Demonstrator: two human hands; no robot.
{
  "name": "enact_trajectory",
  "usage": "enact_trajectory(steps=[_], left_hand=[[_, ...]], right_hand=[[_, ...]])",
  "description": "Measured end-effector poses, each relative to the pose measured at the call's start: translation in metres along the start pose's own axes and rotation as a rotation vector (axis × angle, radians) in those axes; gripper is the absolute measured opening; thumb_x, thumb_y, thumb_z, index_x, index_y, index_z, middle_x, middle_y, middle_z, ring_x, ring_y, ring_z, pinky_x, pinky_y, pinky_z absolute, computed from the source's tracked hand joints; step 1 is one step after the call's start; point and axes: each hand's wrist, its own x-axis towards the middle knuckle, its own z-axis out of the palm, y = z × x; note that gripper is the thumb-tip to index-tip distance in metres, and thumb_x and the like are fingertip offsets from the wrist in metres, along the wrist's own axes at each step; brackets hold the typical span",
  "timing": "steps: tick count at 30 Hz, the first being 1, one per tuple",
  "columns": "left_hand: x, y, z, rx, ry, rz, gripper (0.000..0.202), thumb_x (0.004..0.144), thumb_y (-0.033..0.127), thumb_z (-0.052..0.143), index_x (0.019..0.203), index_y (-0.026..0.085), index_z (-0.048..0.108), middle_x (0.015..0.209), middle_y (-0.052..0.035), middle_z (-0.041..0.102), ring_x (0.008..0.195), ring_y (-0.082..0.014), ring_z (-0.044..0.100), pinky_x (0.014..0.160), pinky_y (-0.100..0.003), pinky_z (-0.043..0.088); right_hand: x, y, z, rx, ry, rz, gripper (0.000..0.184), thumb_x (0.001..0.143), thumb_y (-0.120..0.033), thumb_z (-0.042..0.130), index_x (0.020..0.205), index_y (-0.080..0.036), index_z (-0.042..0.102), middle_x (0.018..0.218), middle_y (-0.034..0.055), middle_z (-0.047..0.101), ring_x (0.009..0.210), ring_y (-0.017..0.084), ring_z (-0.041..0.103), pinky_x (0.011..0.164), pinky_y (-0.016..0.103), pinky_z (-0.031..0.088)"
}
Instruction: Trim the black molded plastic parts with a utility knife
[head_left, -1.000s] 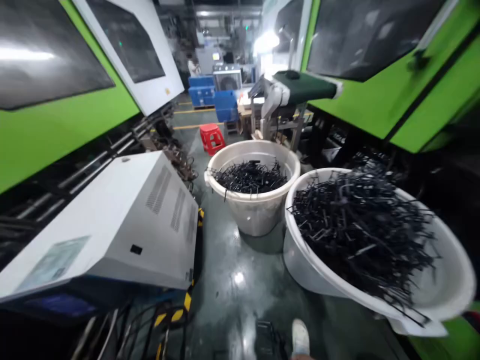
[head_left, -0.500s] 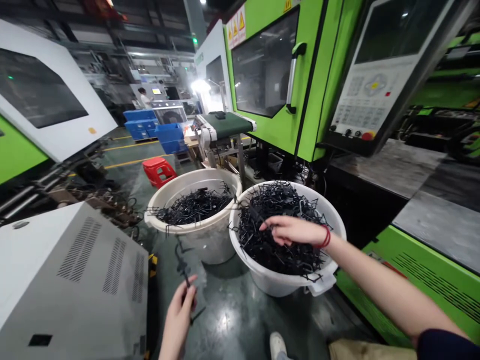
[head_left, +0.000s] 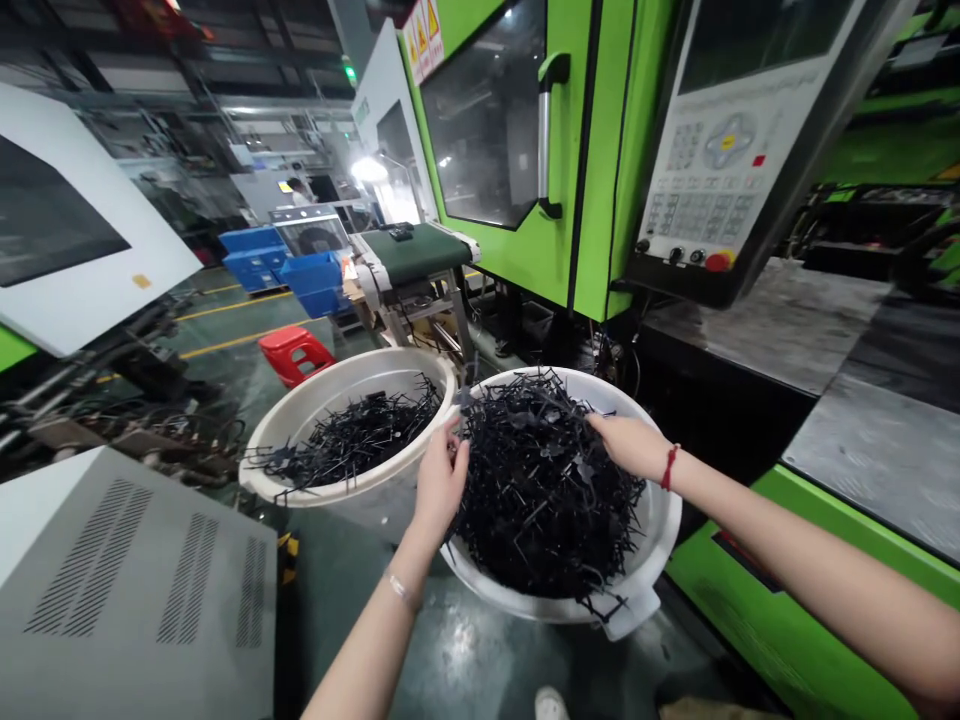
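Thin, branched black plastic pieces (head_left: 540, 500) fill a white tub (head_left: 671, 500) in a tangled heap. At the heap's left side is my left hand (head_left: 441, 475), closed in a pinch on a branched black plastic piece (head_left: 465, 398) that sticks up past the fingers. My right hand (head_left: 634, 445) reaches over the tub's right side, its fingers bent together at the top of the heap. What its fingertips grip, if anything, is lost among the dark pieces. A second, cream tub (head_left: 259, 440) beside it holds more of these pieces (head_left: 360, 435).
A green conveyor belt (head_left: 412, 255) stands behind the tubs, by a green machine (head_left: 577, 150) with a control panel (head_left: 705, 180). Left are a red stool (head_left: 296, 355), blue bins (head_left: 311, 285) and a grey cabinet (head_left: 150, 600). A person (head_left: 298, 190) is far back.
My left hand has risen rightward from low over the floor to the full tub's left edge, black piece still in it. My right hand has shifted right across the heap. The view has turned slightly.
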Motion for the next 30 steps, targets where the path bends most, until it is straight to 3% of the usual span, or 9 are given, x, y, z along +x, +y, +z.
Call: enact_trajectory(steps=[5,10,14,19,24,27,30], left_hand=[[0.014,0.016,0.037,0.143,-0.124,0.097,0.039,0.099,0.025,0.048,0.137,0.017,0.053,0.102,-0.0075,0.068,0.090,-0.0196,0.065,0.090,-0.038,0.053],[0.010,0.006,0.084,0.318,-0.286,0.080,0.031,0.098,0.035,0.062,0.122,0.016,0.063,0.116,-0.0087,0.068,0.102,-0.0218,0.068,0.092,-0.045,0.057],[0.015,0.001,0.098,0.453,-0.365,0.029,0.034,0.098,0.035,0.062,0.126,0.017,0.061,0.122,-0.0095,0.067,0.104,-0.0222,0.068,0.090,-0.044,0.059],[0.023,0.002,0.100,0.580,-0.418,-0.017,0.035,0.097,0.036,0.063,0.127,0.016,0.061,0.120,-0.0094,0.067,0.101,-0.0215,0.068,0.086,-0.042,0.060],[0.020,0.008,0.089,0.646,-0.401,-0.012,0.037,0.097,0.035,0.063,0.129,0.018,0.059,0.124,-0.0096,0.065,0.101,-0.0218,0.067,0.086,-0.042,0.060],[0.013,0.014,0.074,0.652,-0.354,0.030,0.044,0.097,0.031,0.062,0.139,0.020,0.054,0.135,-0.0129,0.059,0.116,-0.0277,0.062,0.097,-0.050,0.054],[-0.007,0.016,0.051,0.612,-0.292,0.065,0.057,0.099,0.027,0.054,0.154,0.024,0.040,0.148,-0.0180,0.048,0.136,-0.0348,0.047,0.110,-0.057,0.040]], right_hand=[[0.016,0.004,0.002,-0.124,0.087,0.046,0.038,0.100,-0.035,0.062,0.134,-0.018,0.058,0.124,0.0097,0.067,0.104,0.024,0.070,0.089,0.046,0.060],[0.027,-0.005,0.024,-0.201,0.117,0.121,0.039,0.100,-0.036,0.063,0.134,-0.018,0.058,0.124,0.0101,0.067,0.099,0.022,0.070,0.083,0.043,0.062],[0.034,-0.012,0.027,-0.213,0.141,0.098,0.040,0.100,-0.034,0.062,0.136,-0.018,0.056,0.126,0.0103,0.066,0.096,0.021,0.071,0.080,0.040,0.063],[0.048,-0.024,0.030,-0.201,0.177,0.072,0.038,0.099,-0.032,0.063,0.135,-0.019,0.057,0.131,0.0106,0.064,0.102,0.023,0.069,0.084,0.042,0.061],[0.054,-0.041,0.062,-0.165,0.092,0.039,0.034,0.099,-0.033,0.064,0.128,-0.017,0.061,0.123,0.0091,0.067,0.098,0.022,0.070,0.082,0.041,0.062],[0.053,-0.034,0.070,-0.134,0.085,0.017,0.035,0.098,-0.033,0.065,0.130,-0.018,0.060,0.127,0.0096,0.066,0.103,0.023,0.069,0.085,0.043,0.061],[0.043,-0.020,0.065,-0.092,0.148,-0.051,0.042,0.096,-0.035,0.067,0.134,-0.019,0.058,0.137,0.0111,0.061,0.116,0.028,0.064,0.095,0.051,0.057]])
